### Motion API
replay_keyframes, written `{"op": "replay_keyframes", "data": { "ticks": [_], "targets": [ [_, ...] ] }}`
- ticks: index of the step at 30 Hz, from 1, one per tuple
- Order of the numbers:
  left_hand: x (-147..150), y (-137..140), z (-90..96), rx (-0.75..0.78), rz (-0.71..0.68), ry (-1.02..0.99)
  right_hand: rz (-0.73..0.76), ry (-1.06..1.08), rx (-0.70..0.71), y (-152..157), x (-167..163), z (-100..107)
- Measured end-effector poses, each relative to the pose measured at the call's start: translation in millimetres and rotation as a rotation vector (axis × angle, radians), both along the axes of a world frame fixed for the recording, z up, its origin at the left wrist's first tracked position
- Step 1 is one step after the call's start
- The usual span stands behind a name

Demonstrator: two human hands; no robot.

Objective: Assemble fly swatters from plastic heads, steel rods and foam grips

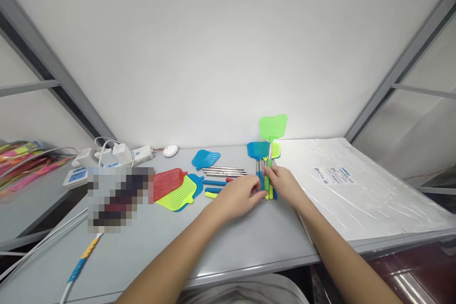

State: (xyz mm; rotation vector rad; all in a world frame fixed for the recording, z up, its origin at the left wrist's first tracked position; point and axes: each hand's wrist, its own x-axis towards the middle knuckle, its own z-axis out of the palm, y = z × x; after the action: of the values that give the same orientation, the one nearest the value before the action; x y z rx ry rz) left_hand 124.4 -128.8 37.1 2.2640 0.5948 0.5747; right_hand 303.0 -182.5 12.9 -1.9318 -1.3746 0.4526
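Note:
A light-green fly swatter (273,127) stands head up, its metal rod running down into a green handle. My right hand (281,183) is closed around the upper part of that handle. My left hand (240,195) is beside the handle's lower end, thumb and forefinger apart; its other fingers are partly hidden. Behind the held swatter lie several finished ones with blue heads (255,150) and a yellow-green head (275,150). To the left of my hands are several loose metal rods (223,171) and loose blue handles (214,183), partly covered by my left hand.
Loose swatter heads lie left: red (169,183), yellow-green (180,195) and blue (205,157). A white wrapped package (359,204) covers the right side. Power strips (75,176), chargers and cables are at left, beside a pixelated patch. A white wall rises behind.

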Motion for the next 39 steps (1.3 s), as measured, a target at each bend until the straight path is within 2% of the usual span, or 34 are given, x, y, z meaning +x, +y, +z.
{"op": "replay_keyframes", "data": {
  "ticks": [3, 7, 16, 25, 33, 39],
  "targets": [
    [-3, -4, -9.7, 0.186, -0.023, 0.120, -0.001, -0.031, -0.042, 4, 4, -5],
    [-2, -5, -19.8, 0.302, -0.019, 0.170, -0.003, -0.063, -0.062, 3, 5, -8],
    [8, -6, -33.7, 0.309, 0.084, 0.170, 0.014, -0.152, -0.075, 1, -2, -12],
    [16, -5, -39.4, 0.411, -0.007, 0.071, 0.011, -0.230, -0.044, 0, -8, -9],
    [19, -4, -42.2, 0.387, 0.033, 0.067, 0.039, -0.258, -0.039, -1, -9, -9],
    [23, -3, -44.4, 0.391, 0.066, 0.057, -0.001, -0.261, -0.054, 1, -10, -10]
  ]
}}
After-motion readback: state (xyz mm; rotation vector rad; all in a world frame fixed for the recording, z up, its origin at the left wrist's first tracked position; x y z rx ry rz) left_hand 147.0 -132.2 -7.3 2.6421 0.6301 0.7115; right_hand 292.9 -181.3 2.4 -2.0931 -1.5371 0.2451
